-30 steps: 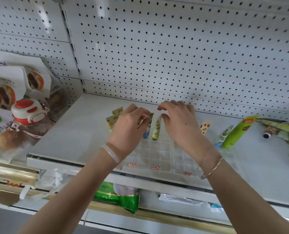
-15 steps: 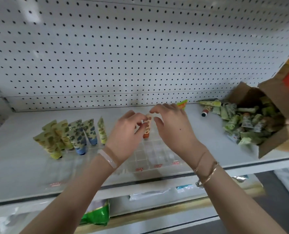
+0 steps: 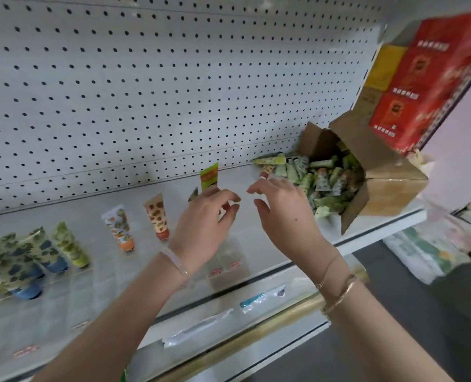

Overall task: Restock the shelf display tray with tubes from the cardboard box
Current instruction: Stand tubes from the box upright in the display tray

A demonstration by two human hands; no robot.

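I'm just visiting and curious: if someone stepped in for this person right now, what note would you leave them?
Left hand: open, fingers loosely curled above the clear display tray, holding nothing I can see.
Right hand: open and empty, between the tray and the cardboard box.
Box lies on its side at the shelf's right end, tubes spilling out.
Done: several tubes stand upright in a row, including an orange-capped tube, a strawberry-print tube and a green tube.
Left: many tray slots look empty; keep fetching tubes.
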